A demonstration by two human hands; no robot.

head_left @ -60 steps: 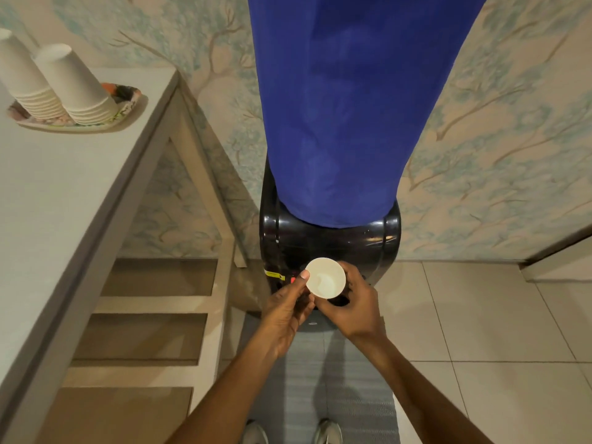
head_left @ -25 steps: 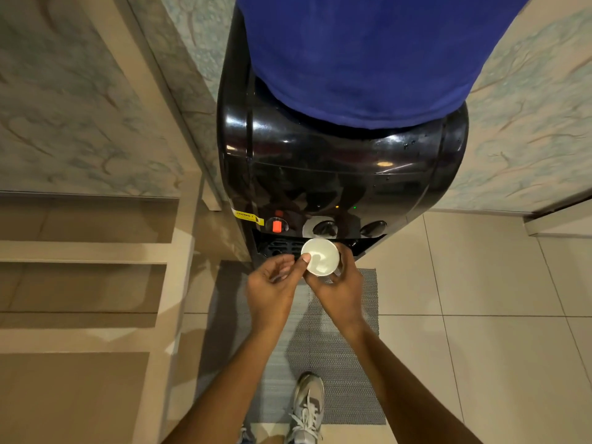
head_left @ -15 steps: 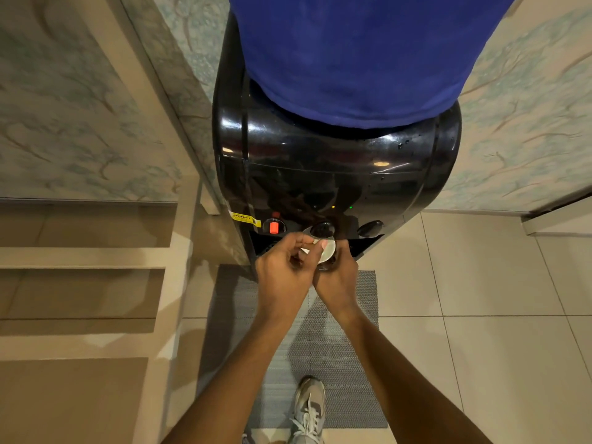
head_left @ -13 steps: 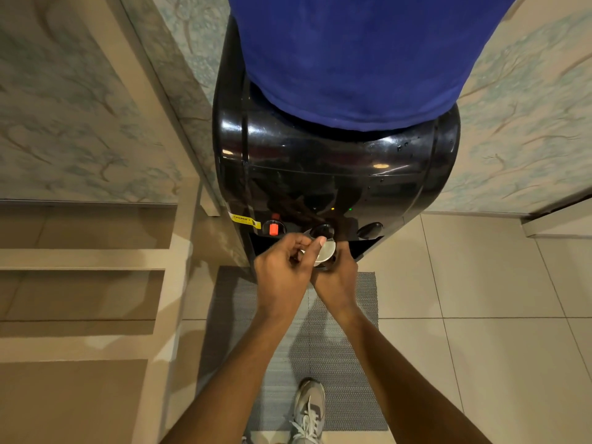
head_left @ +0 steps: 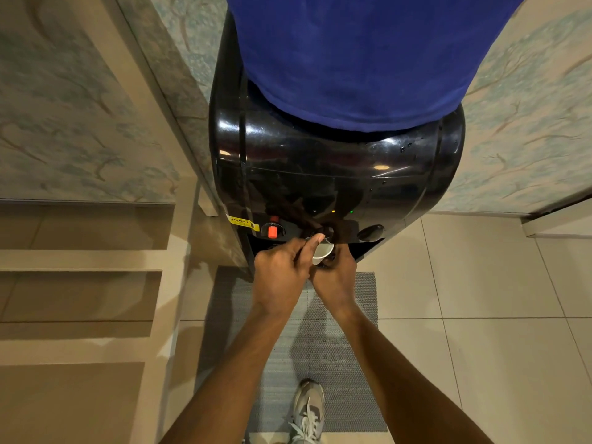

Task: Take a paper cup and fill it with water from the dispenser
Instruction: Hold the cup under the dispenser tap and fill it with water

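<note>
Tiled floor (head_left: 480,315) fronts the dispenser (head_left: 320,174). Right hand (head_left: 334,277) pinches the paper cup (head_left: 322,251) beneath the middle tap (head_left: 323,232); left hand (head_left: 282,267), fingers curled, apparently presses it. Next: hold steady while filling.

- A grey woven mat (head_left: 339,347) is lying on the floor at centre.
- A grey laced sneaker (head_left: 308,411) is resting on the mat's near edge.
- Beige floor tiles (head_left: 499,347) are spreading out to the right.
- Tree-patterned wallpaper (head_left: 528,123) is covering the far wall.
- Beige wooden shelving (head_left: 83,290) is standing at the left.
- A pale skirting strip (head_left: 557,222) is running along the far right.
</note>
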